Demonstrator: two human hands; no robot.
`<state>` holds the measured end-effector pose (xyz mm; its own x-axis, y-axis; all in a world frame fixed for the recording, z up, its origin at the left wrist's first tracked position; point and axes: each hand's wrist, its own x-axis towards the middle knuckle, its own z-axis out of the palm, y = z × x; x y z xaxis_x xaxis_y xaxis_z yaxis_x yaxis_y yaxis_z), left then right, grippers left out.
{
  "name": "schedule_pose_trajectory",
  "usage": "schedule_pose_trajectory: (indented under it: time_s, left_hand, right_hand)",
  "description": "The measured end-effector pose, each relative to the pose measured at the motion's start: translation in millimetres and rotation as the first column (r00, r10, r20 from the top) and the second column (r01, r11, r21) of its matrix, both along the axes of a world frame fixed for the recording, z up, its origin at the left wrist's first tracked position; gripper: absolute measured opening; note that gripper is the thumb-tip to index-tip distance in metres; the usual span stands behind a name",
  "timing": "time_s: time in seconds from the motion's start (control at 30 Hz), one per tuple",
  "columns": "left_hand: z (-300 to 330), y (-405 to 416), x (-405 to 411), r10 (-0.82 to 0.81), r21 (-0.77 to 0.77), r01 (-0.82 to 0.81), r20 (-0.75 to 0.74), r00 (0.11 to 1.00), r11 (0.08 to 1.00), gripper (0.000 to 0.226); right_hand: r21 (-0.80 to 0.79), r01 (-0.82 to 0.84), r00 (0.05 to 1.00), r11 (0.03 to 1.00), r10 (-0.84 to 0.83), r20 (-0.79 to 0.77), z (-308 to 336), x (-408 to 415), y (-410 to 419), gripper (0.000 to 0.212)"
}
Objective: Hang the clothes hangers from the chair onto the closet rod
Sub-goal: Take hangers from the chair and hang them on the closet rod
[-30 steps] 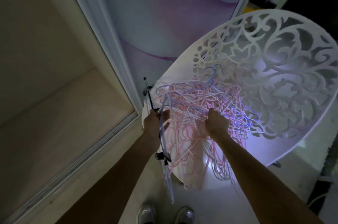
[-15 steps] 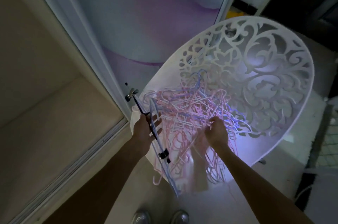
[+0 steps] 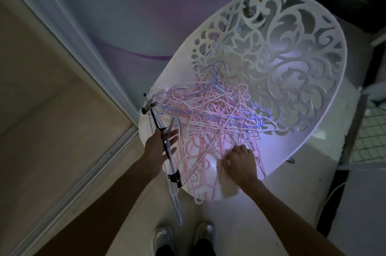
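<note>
A tangled pile of pink, white and blue hangers (image 3: 211, 118) lies on the seat of a white chair (image 3: 292, 72) with a cut-out floral back. My left hand (image 3: 160, 147) is at the chair's left front edge with its fingers spread. It carries a black clip hanger (image 3: 155, 124) and some pale blue hangers (image 3: 175, 199), which hang down past the seat. My right hand (image 3: 240, 161) is at the front of the pile, fingers curled around pink hangers there. No closet rod shows.
The open closet (image 3: 52, 109) with a beige floor panel is on the left, behind a sliding-door track (image 3: 117, 147). A purple-patterned door panel (image 3: 129, 15) stands behind the chair. My shoes (image 3: 183, 237) are below on the pale floor. A wire rack (image 3: 371, 138) is at right.
My left hand's fingers have spread out while the black and blue hangers stay on it. My right hand moved toward the front of the pile. The view shifted nearer the chair.
</note>
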<state>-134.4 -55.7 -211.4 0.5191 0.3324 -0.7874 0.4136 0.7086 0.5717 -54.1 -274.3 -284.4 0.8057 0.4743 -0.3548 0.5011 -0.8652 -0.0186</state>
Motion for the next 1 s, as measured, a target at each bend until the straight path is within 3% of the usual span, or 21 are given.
schedule_pose_trajectory:
  time_s: [0.1, 0.17, 0.3, 0.37, 0.47, 0.5, 0.57, 0.7, 0.83, 1.0]
  left_hand:
    - [1.0, -0.7, -1.1, -0.003, 0.015, 0.003, -0.014, 1.0, 1.0, 0.046]
    - [-0.4, -0.2, -3.2, -0.03, 0.037, 0.031, -0.02, 0.999, 0.999, 0.042]
    - [-3.9, 4.1, -7.1, -0.032, 0.041, 0.033, -0.029, 0.999, 0.999, 0.038]
    - [-5.8, 8.9, -11.0, -0.026, 0.031, 0.027, -0.021, 0.999, 0.999, 0.043]
    - [-2.5, 11.1, -15.7, -0.017, 0.014, 0.017, -0.01, 1.0, 1.0, 0.047]
    - [-1.4, 10.8, -16.7, -0.015, 0.012, 0.015, -0.013, 1.0, 1.0, 0.048]
    - [1.2, 9.3, -18.2, -0.022, 0.014, 0.022, -0.018, 1.0, 1.0, 0.048]
    - [-0.1, 7.0, -20.6, -0.039, 0.027, 0.04, -0.025, 0.999, 0.999, 0.048]
    - [0.3, 4.8, -23.4, -0.038, 0.007, 0.038, -0.024, 0.999, 0.999, 0.044]
    - [17.6, 2.7, -25.8, -0.016, -0.002, 0.016, 0.0, 1.0, 1.0, 0.037]
  right_hand:
    - [0.06, 0.306, 0.936, 0.95, -0.289, -0.199, 3.5, -4.4, 2.8, 0.033]
    - [0.043, 0.399, 0.875, 0.916, -0.366, -0.318, 6.6, -8.2, 4.0, 0.032]
    - [-0.045, 0.201, 0.96, 0.978, -0.206, -0.189, 11.0, -6.4, -1.6, 0.033]
    - [-0.071, 0.055, 0.998, 0.996, -0.056, -0.018, 21.0, -7.5, -4.2, 0.03]
    - [-0.035, 0.064, 0.983, 0.997, -0.057, 0.174, 34.1, -8.4, -8.0, 0.008]
    - [-0.018, 0.117, 0.985, 0.993, -0.114, 0.128, 34.0, -6.6, -11.3, 0.005]
    - [0.032, 0.301, 0.953, 0.953, -0.299, -0.055, 37.3, -3.9, -13.8, 0.02]
    - [0.018, 0.164, 0.986, 0.986, -0.164, 0.033, 40.2, -4.3, -7.9, 0.023]
    - [0.231, 0.298, 0.937, 0.926, -0.331, 0.116, 51.1, 18.9, 2.6, 0.019]
    - [0.351, 0.267, 0.954, 0.898, -0.297, 0.034, 71.6, 23.6, 11.3, 0.034]
